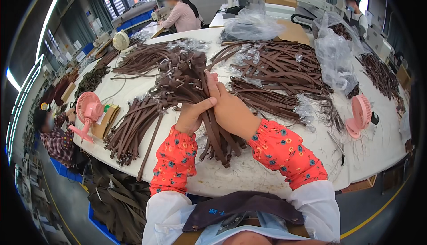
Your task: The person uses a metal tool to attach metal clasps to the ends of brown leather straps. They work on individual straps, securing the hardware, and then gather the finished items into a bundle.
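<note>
While gripping brown straps (189, 82), left hand (192, 117), right hand (229, 107)

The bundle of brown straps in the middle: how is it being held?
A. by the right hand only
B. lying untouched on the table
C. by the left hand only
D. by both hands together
D: the left hand and right hand both clasp the bundle of brown straps.

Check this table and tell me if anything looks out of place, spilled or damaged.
Nothing looks damaged. One oddity: a single brown strap hangs over the white table front edge, apart from the piles. The left hand and right hand grip a bundle of straps together.
</note>
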`<state>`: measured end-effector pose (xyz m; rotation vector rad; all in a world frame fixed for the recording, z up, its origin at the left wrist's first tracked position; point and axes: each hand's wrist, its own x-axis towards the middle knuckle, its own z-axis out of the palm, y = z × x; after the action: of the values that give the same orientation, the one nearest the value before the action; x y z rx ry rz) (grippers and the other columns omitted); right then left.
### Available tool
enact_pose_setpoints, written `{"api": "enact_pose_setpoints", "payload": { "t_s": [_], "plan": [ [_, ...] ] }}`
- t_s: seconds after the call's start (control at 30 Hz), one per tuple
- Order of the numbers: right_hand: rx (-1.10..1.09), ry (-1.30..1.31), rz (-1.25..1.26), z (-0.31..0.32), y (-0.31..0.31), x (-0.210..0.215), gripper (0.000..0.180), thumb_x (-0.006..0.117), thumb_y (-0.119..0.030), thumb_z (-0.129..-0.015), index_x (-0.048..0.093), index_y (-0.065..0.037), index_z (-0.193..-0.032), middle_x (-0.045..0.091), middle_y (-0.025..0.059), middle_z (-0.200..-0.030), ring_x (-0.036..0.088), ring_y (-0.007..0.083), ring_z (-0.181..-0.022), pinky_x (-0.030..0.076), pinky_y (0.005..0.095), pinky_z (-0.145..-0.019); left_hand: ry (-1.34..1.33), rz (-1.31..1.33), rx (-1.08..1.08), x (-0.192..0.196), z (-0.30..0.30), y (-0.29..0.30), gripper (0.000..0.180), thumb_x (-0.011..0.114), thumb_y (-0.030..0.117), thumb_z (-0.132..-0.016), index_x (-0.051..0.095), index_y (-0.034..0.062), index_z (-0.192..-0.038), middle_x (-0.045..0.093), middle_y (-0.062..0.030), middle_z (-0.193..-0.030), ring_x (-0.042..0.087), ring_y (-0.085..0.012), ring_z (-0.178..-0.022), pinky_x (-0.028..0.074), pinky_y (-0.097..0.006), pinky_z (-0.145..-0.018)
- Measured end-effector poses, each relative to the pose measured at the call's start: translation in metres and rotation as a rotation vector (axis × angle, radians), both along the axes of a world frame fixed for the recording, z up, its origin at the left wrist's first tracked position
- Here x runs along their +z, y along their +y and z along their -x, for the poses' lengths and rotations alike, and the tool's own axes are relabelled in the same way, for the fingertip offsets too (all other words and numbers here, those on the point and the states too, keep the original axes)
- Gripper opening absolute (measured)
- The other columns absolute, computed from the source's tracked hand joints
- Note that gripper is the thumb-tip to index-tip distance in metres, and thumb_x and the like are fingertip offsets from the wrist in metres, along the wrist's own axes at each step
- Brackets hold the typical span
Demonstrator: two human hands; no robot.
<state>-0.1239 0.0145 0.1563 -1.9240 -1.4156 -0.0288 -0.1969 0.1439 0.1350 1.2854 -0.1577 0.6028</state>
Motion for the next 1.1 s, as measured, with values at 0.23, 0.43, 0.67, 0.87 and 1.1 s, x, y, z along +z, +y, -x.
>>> {"api": "enact_pose_setpoints", "payload": {
  "t_s": [0.23, 0.43, 0.67, 0.87, 1.1],
  "plan": [
    [-0.227, -0.814, 0.052, -0.007, -0.027, -0.001, 0.063, 0.049, -0.014, -0.09, 0.029, 0.008, -0.146, 0.048, 0.0229, -0.137, 0.059, 0.0475, -0.108, 0.041, 0.0582, -0.098, -0.018, 0.196, 0.194, 0.008, -0.018, -0.016, 0.04, 0.068, 0.005, -0.084, 0.056, -0.0003, -0.122, 0.064, -0.0131, -0.114, 0.064, -0.0247, -0.104, 0.053, -0.039, -0.091],
    [0.148, 0.203, -0.142, -0.03, -0.068, -0.048, 0.075, 0.063, -0.014, -0.081, 0.031, -0.006, -0.148, 0.049, 0.0254, -0.136, 0.055, 0.0404, -0.118, 0.046, 0.0403, -0.097, -0.054, 0.144, 0.211, 0.033, -0.013, -0.031, 0.023, 0.067, 0.003, -0.084, 0.06, 0.0012, -0.106, 0.066, -0.0114, -0.095, 0.066, -0.0218, -0.086, 0.056, -0.033, -0.076],
    [0.006, 0.15, 0.211, -0.057, -0.136, -0.098, 0.037, 0.056, -0.037, -0.097, 0.057, -0.002, -0.11, 0.065, 0.0223, -0.094, 0.062, 0.0403, -0.088, 0.049, 0.0472, -0.077, -0.294, 0.192, -0.226, 0.119, 0.018, -0.011, 0.023, 0.06, 0.02, -0.091, 0.053, 0.0058, -0.108, 0.059, -0.0108, -0.098, 0.056, -0.0217, -0.101, 0.049, -0.038, -0.091],
    [-0.152, 0.022, 0.311, -0.075, -0.183, -0.122, 0.03, 0.052, -0.031, -0.098, 0.061, -0.003, -0.092, 0.066, 0.0181, -0.084, 0.062, 0.0404, -0.082, 0.048, 0.0486, -0.074, 0.04, 0.012, 0.179, 0.162, 0.01, 0.024, 0.023, 0.065, 0.021, -0.089, 0.058, 0.0034, -0.101, 0.062, -0.0097, -0.089, 0.06, -0.02, -0.089, 0.052, -0.036, -0.083],
    [0.07, -0.422, 0.056, -0.017, -0.143, -0.135, 0.038, 0.059, -0.032, -0.094, 0.059, -0.015, -0.128, 0.058, 0.0086, -0.131, 0.049, 0.0315, -0.127, 0.034, 0.0492, -0.11, -0.107, -0.289, 0.462, 0.149, -0.015, 0.017, 0.019, 0.068, 0.008, -0.085, 0.062, -0.0003, -0.101, 0.066, -0.012, -0.083, 0.063, -0.0204, -0.075, 0.054, -0.033, -0.072]
  ]
}}
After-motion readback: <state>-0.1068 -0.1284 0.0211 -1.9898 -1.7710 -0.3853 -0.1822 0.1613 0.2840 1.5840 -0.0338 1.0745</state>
